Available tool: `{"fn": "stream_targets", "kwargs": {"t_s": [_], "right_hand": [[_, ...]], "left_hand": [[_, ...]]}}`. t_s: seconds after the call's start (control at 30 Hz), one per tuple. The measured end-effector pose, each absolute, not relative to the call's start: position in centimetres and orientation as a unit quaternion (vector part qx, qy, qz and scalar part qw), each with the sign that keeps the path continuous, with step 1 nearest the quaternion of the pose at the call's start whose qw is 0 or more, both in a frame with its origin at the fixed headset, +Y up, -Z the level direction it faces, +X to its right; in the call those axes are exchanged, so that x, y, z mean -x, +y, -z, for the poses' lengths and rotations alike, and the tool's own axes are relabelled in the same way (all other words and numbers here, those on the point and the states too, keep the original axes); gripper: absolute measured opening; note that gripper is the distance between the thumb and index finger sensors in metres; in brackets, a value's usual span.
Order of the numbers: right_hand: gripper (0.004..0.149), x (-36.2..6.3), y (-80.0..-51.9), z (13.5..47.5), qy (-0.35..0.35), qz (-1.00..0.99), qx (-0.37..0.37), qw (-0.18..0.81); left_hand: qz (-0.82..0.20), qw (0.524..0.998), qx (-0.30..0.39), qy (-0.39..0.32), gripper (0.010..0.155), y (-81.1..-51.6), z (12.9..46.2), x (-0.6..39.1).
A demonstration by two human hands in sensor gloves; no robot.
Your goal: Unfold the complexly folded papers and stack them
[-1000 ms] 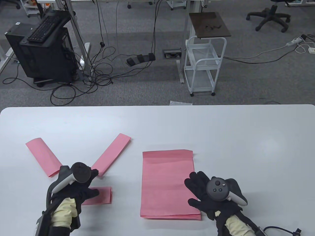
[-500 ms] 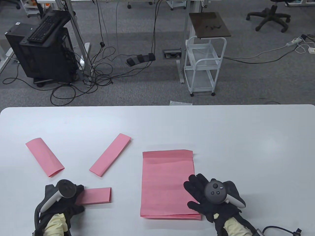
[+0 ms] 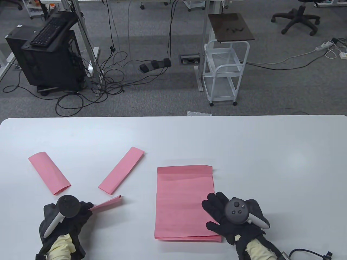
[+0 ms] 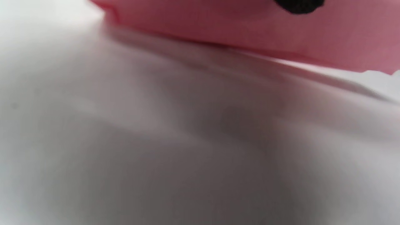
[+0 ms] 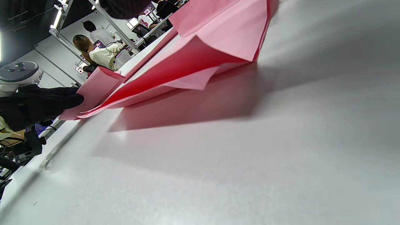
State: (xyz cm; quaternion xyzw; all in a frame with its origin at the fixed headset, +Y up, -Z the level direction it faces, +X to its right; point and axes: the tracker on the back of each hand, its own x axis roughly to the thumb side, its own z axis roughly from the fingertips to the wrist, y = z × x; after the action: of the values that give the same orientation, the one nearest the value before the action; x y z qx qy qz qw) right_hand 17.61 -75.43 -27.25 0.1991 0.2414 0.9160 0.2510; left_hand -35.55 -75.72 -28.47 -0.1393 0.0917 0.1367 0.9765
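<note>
My left hand (image 3: 84, 210) grips one end of a small folded pink paper (image 3: 108, 202) and holds it tilted on edge just above the table; the same paper fills the top of the left wrist view (image 4: 250, 28). Two more folded pink strips lie at the left (image 3: 48, 172) and at the middle left (image 3: 121, 170). A stack of unfolded pink sheets (image 3: 184, 200) lies at the centre. My right hand (image 3: 217, 210) rests flat, fingers spread, on the stack's right edge; the stack's lifted corner shows in the right wrist view (image 5: 200, 59).
The white table (image 3: 271, 162) stretches bare to the right and back. Its front edge runs just below both hands. Beyond the far edge are a white cart (image 3: 226, 73), a computer tower (image 3: 46, 59) and floor cables.
My left hand drew back toward the front edge, took hold of the small folded paper and lifted it from flat to tilted on edge. My right hand stayed on the stack.
</note>
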Motion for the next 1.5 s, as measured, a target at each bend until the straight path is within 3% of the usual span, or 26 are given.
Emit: {"fn": "stream_targets", "kwargs": {"t_s": [0.1,0.3,0.57,0.77,0.87,0.97,1.1,1.2,1.27,1.4,1.5], "right_hand": [[0.065,-17.6,-75.3,27.4,0.241,-0.914,-0.199,0.259],[0.071,-16.5,-74.2,28.0,0.204,-0.909,-0.201,0.302],[0.078,-14.2,-72.1,29.7,0.143,-0.91,-0.21,0.328],[0.084,-15.1,-72.0,30.2,0.146,-0.875,-0.21,0.411],[0.075,-15.4,-72.5,30.3,0.107,-0.843,-0.223,0.478],[0.067,-15.8,-72.7,30.4,0.098,-0.807,-0.22,0.539],[0.066,-16.9,-72.6,30.6,0.085,-0.801,-0.202,0.557],[0.066,-18.0,-72.8,30.9,0.074,-0.778,-0.172,0.6],[0.066,-18.4,-73.0,31.1,0.07,-0.75,-0.153,0.64],[0.066,-18.5,-73.8,31.1,0.077,-0.719,-0.137,0.677],[0.066,-18.0,-74.1,31.0,0.086,-0.726,-0.145,0.667]], "left_hand": [[-0.099,0.989,0.083,0.064,0.046,-74.1,28.7,34.1],[-0.158,0.986,0.049,-0.024,0.044,-71.0,29.5,28.5],[-0.251,0.951,0.092,-0.154,0.043,-70.4,30.0,17.8],[-0.251,0.937,0.134,-0.205,0.043,-71.0,30.0,13.2],[-0.242,0.936,0.139,-0.216,0.043,-70.9,30.0,11.7],[-0.234,0.938,0.135,-0.218,0.046,-71.0,30.0,11.6],[-0.304,0.921,0.131,-0.203,0.075,-71.6,30.0,14.4],[-0.379,0.904,0.116,-0.162,0.086,-72.9,29.9,18.4],[-0.452,0.873,0.106,-0.146,0.085,-74.3,29.6,20.4],[-0.563,0.789,0.17,-0.175,0.076,-75.9,29.6,20.4],[-0.571,0.787,0.15,-0.182,0.071,-75.7,29.8,19.0]]}}
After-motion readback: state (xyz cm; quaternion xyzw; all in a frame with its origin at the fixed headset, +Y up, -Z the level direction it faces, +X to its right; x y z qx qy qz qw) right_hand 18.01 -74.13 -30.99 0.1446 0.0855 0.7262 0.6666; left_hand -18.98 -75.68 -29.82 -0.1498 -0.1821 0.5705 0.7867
